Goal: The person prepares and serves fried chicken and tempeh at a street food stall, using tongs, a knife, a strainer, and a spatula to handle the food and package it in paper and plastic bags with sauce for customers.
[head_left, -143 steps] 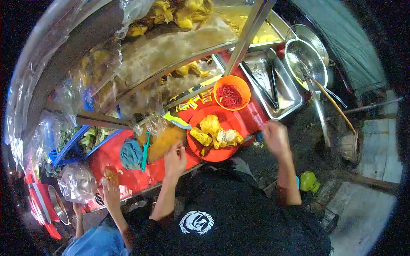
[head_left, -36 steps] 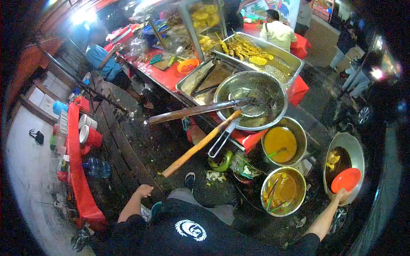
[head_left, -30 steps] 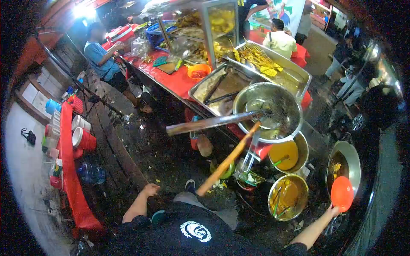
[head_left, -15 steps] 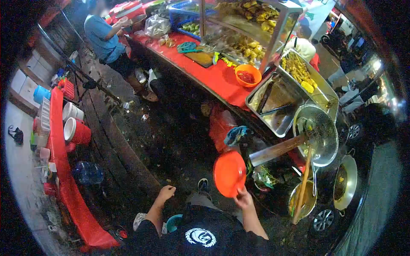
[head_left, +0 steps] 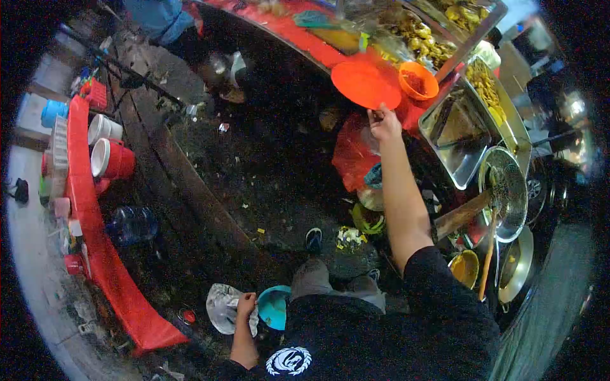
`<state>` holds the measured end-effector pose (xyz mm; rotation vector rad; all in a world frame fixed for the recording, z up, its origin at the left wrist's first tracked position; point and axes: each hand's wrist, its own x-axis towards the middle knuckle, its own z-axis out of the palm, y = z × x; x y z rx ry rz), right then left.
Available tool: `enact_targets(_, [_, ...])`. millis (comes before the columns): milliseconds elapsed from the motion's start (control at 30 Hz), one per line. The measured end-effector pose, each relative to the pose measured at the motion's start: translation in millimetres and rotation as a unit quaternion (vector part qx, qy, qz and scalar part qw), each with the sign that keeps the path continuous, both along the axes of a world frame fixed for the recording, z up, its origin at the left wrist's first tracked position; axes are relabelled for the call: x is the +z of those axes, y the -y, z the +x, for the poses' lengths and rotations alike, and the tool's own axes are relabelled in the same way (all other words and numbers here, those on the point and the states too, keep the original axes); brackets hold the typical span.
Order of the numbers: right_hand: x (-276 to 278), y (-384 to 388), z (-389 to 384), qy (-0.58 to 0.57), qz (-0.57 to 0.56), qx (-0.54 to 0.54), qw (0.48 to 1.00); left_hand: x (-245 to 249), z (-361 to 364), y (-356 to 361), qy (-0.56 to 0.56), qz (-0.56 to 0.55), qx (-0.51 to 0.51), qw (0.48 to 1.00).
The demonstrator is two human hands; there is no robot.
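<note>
My right hand grips the near rim of an orange-red plate, with the arm stretched far forward. The plate is over the edge of the red-covered counter, just left of an orange bowl of red sauce or chilli. Low on the left, my left hand hangs with its fingers curled in and nothing visible in them. Behind it is a pale, silvery cloth or bag, and a turquoise basin is just to its right. Whether the hand touches the cloth cannot be told.
Metal trays, a large wok and a wooden-handled stick crowd the right. Fried food sits behind the display case frame. Along the left runs a red-covered bench, with buckets and a water jug beside it.
My right hand has carried the plate forward and up to the counter beside the sauce bowl. My left hand has dropped lower, near the basin. The view has tilted down.
</note>
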<state>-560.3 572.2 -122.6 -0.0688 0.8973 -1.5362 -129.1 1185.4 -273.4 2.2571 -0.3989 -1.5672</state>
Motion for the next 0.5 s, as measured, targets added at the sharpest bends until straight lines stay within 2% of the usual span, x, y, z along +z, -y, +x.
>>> enact_targets(33, [-4, 5, -4, -0.015, -0.022, -0.010, 1.000, -7, 0, -9, 0.000, 0.007, -0.015, 1.000])
enact_targets(100, [-11, 9, -19, -0.001, 0.000, 0.041, 0.999, -24, -5, -20, -0.033, -0.012, -0.018, 0.999])
enact_targets(133, [-17, 3, -22, 0.046, -0.029, 0.039, 0.998, -28, -11, -20, -0.022, -0.015, -0.024, 0.999])
enact_targets(167, [-19, -10, -20, 0.045, -0.029, 0.035, 0.998, -32, -15, -18, -0.012, -0.021, -0.033, 0.999])
enact_targets(200, [-21, -28, -14, 0.027, -0.052, 0.035, 0.998, -37, -17, -15, -0.013, -0.075, -0.048, 0.996])
enact_targets(267, [-25, -86, -10, 0.011, -0.099, 0.049, 0.994, -37, -22, -2, -0.041, -0.055, -0.045, 0.997])
enact_targets(300, [-31, -125, -7, -0.062, -0.073, 0.070, 0.993, -40, -24, 13, -0.068, -0.035, -0.040, 0.996])
enact_targets(333, [-38, -169, -2, 0.064, -0.144, 0.073, 0.985, -46, -27, 20, -0.105, -0.056, -0.027, 0.992])
enact_targets(367, [-44, -209, -7, -0.040, -0.010, 0.092, 0.995, -27, -35, 44, -0.111, -0.033, -0.051, 0.992])
enact_targets(400, [-134, -253, -32, -0.132, 0.014, 0.175, 0.976, -14, -42, 59, -0.108, -0.010, -0.037, 0.993])
enact_targets(433, [-82, -306, -44, -0.056, 0.064, 0.203, 0.975, -11, -35, 73, -0.135, -0.036, -0.120, 0.983])
enact_targets(467, [-167, -359, -73, -0.176, 0.041, 0.250, 0.951, -15, -38, 82, -0.120, -0.056, -0.145, 0.981])
enact_targets(500, [-141, -420, -91, -0.137, 0.197, 0.175, 0.955, -7, -45, 90, -0.131, -0.027, -0.131, 0.982])
